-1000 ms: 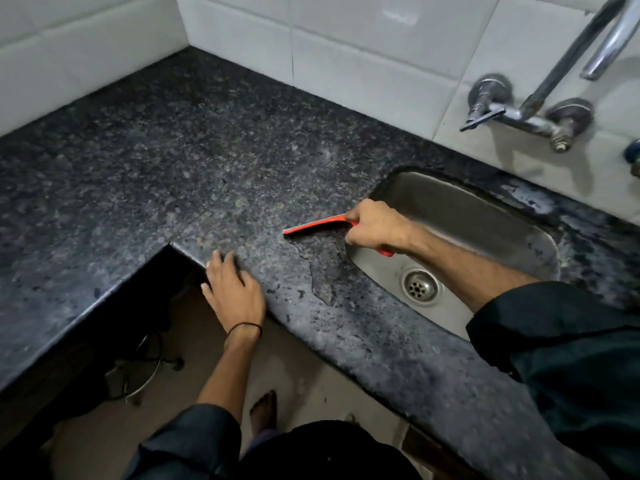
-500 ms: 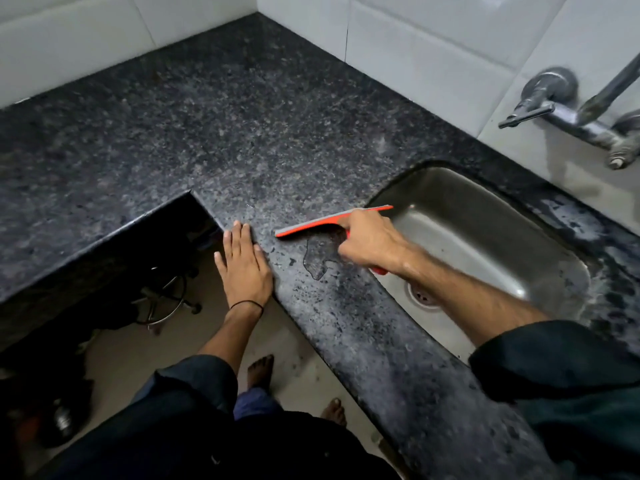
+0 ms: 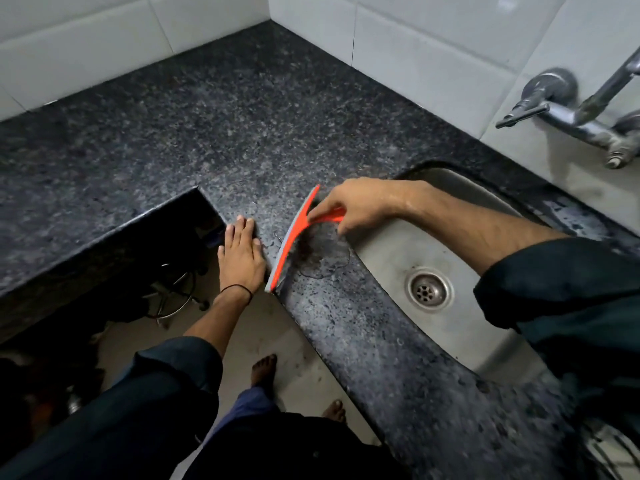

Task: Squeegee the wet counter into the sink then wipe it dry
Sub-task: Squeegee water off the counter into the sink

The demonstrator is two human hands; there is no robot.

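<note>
From the head camera I see a dark speckled granite counter (image 3: pixel 242 133), polished and L-shaped, with glossy white wall tiles (image 3: pixel 415 46) behind it. The right hand (image 3: pixel 360 206) is closed around the orange plastic handle of a squeegee (image 3: pixel 294 237); the fingers wrap the handle and the thumb lies on top. The squeegee has a long, thin orange blade with a grey rubber strip, and it stands on its edge on the counter, running from the far side to the front edge. Just to the right of the blade, a shallow puddle of water (image 3: pixel 322 258) with an irregular outline lies on the stone, between the blade and the sink (image 3: pixel 450 244). The sink is a matt stainless-steel basin with rounded corners and a round drain (image 3: pixel 428 289). A chrome wall tap (image 3: pixel 568 116) hangs above it. The left hand (image 3: pixel 242 254) lies flat and open on the inner corner of the counter, fingers together, holding nothing, just beside the blade. A thin black band (image 3: pixel 237 289) circles its wrist.
</note>
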